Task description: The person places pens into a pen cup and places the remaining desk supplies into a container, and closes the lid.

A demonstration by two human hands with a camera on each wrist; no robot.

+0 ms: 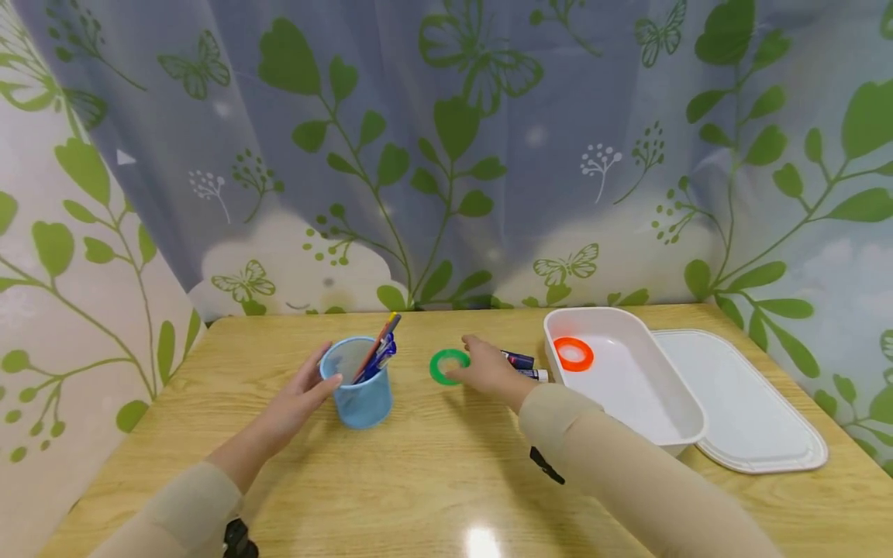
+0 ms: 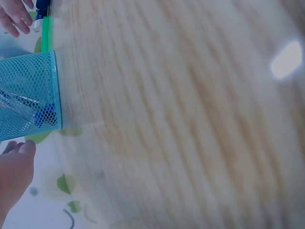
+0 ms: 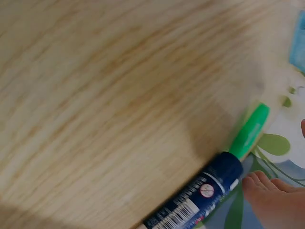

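Note:
A light-blue mesh pen holder (image 1: 363, 403) stands on the table with pens and pencils (image 1: 378, 353) leaning inside it. Beside its left wall is my left hand (image 1: 300, 391), thumb near the rim and fingers partly hidden behind; in the left wrist view, the fingertips come right up to the mesh. A flat green ring, like a tape roll (image 1: 438, 366), lies between the holder and the white bin. Over its right edge reaches my right hand (image 1: 488, 370), fingers loosely extended. Dark-blue glue sticks (image 3: 195, 195) lie just behind that hand, partly covered by it in the head view.
At the right stands a white plastic bin (image 1: 642, 380) with an orange ring (image 1: 574, 354) inside, at its left end. Its white lid (image 1: 760, 411) lies flat on the wooden table (image 1: 391, 496), partly under the bin. A patterned curtain (image 1: 488, 194) hangs behind the table.

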